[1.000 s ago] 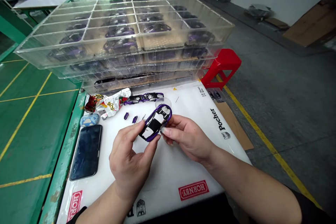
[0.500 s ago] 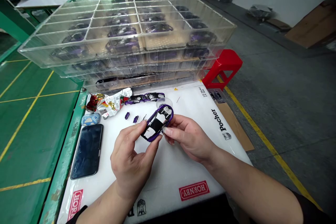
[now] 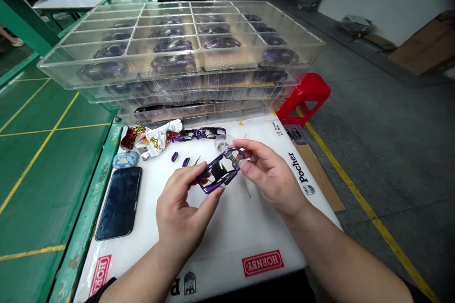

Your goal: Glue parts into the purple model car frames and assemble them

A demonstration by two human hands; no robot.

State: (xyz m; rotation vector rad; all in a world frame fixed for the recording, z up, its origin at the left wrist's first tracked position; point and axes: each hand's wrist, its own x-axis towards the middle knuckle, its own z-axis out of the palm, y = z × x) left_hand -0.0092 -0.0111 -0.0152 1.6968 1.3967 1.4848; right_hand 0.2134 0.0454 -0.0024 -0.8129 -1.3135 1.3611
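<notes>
Above white surface (image 3: pixel 231 251), purple model car shell (image 3: pixel 221 170) held between both hands, now tilted flatter, shifted rightward; left hand (image 3: pixel 188 210) grip pinching near edge, right hand (image 3: pixel 272 175) grip pinching right end, fingers lifted wider than before.

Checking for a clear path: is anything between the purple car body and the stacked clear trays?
Yes: a clear plastic disc and a purple parts frame lie on the white mat between the purple car body and the stacked clear trays.
</notes>
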